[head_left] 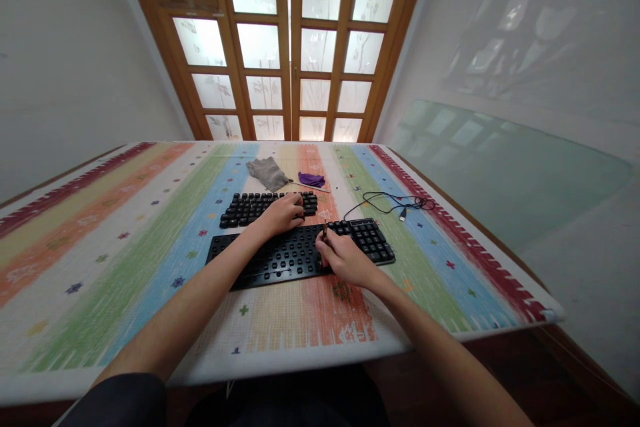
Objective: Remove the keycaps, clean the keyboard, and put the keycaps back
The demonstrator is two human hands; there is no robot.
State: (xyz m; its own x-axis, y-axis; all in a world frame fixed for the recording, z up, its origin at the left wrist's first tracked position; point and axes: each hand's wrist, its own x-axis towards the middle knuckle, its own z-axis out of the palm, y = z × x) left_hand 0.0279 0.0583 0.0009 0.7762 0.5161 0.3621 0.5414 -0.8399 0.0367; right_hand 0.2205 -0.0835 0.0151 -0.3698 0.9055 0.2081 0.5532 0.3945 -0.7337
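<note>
A black keyboard (pixel 293 255) lies in front of me, its left and middle parts stripped to bare switches while keycaps still cover the right end. Behind it, loose black keycaps (pixel 243 209) are set out in rows. My left hand (pixel 284 215) reaches over to the right end of these rows, fingers bent down and closed among the keycaps; what they pinch is hidden. My right hand (pixel 343 257) is closed around a small dark brown tool (pixel 325 232), held upright over the keyboard beside the remaining keycaps. The tool's lower end is hidden by the fingers.
A grey cloth (pixel 269 174) and a purple cloth (pixel 311 179) lie behind the keycaps, with a thin rod (pixel 313 187) by them. The keyboard's coiled USB cable (pixel 385 203) rests at the right. A striped tablecloth (pixel 150 247) covers the table.
</note>
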